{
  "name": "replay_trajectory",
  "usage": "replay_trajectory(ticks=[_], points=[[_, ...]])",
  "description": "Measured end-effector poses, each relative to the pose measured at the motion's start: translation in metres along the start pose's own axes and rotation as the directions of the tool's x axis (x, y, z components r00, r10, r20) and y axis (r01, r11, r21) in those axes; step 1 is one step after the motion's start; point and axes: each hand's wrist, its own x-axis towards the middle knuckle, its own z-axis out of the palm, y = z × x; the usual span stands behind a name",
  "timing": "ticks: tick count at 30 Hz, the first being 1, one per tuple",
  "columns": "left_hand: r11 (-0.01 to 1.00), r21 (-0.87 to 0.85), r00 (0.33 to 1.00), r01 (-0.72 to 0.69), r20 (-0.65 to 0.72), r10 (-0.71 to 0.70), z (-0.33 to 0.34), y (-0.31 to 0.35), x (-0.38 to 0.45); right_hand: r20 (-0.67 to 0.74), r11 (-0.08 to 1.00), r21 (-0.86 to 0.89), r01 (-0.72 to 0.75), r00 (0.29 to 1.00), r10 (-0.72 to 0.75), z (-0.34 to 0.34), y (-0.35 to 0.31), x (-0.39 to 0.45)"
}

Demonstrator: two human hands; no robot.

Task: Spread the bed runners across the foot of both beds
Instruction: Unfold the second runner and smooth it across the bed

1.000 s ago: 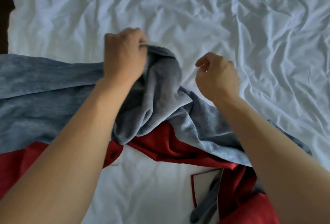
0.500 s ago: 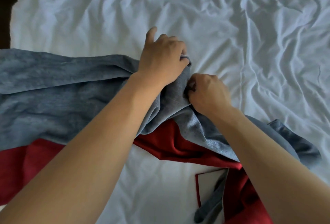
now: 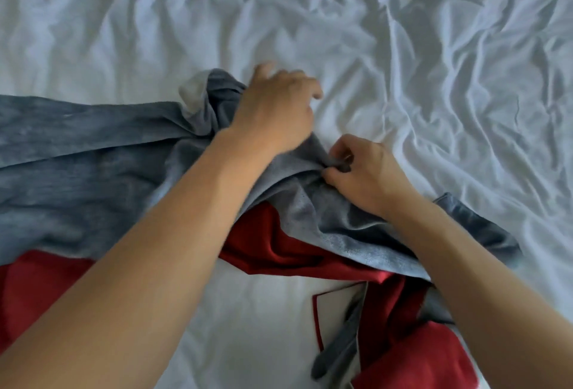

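**Runner bunched at mid-bed as your hands work its folds**

Your blue-grey bed runner [image 3: 80,153] lies across the near part of the wrinkled white sheet [image 3: 434,78], flat and stretched toward the left edge of view, then gathered into a twisted knot of folds near the middle. A pale underside shows at the far tip of that bunch. The cloth has a soft, towel-like nap, and its right end trails off under your right forearm to a darker crumpled corner on the right. Beneath and nearer than it lies a red runner [image 3: 288,249], glossy and creased, showing at the near left and again at the near right, where a white panel edged in red and a loose grey strip sit against it.

Your left hand [image 3: 276,116] rests on top of the bunched folds with knuckles up and fingers curled down into the cloth; whether they actually clamp it cannot be told. Your right hand [image 3: 362,171] pinches a fold of the blue-grey cloth between thumb and curled fingers, just right of the bunch.

Compared with half a second ago, your left hand has slid rightward and slightly farther, the pale underside has turned up beside it, and your two hands, then touching, now sit apart.
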Motion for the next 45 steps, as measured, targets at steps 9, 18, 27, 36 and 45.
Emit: replay_trajectory(ticks=[9, 18, 27, 36, 45], points=[[0.952, 0.305, 0.878, 0.015, 0.452, -0.159, 0.009, 0.006, -0.007, 0.126, 0.947, 0.298, -0.123, 0.988, 0.088, 0.005, -0.004, -0.005], [0.883, 0.467, 0.704, -0.052, 0.644, -0.299, 0.0, 0.005, -0.026, 0.414, 0.995, -0.093, -0.037, 0.907, 0.073, 0.016, -0.023, 0.001], [0.973, 0.229, 1.0, -0.008, -0.01, 0.01, -0.001, 0.007, -0.034, -0.084, 0.988, -0.149, -0.043, 0.996, 0.03, 0.001, -0.005, 0.002], [0.978, 0.21, 1.0, -0.01, -0.022, 0.015, 0.002, 0.029, -0.012, -0.297, 0.98, -0.111, -0.165, 0.947, 0.126, -0.033, 0.026, 0.014], [0.971, 0.21, 0.991, -0.117, 0.089, 0.1, 0.016, 0.053, -0.001, -0.297, 0.925, -0.379, -0.021, 0.95, -0.1, -0.029, 0.034, 0.003]])
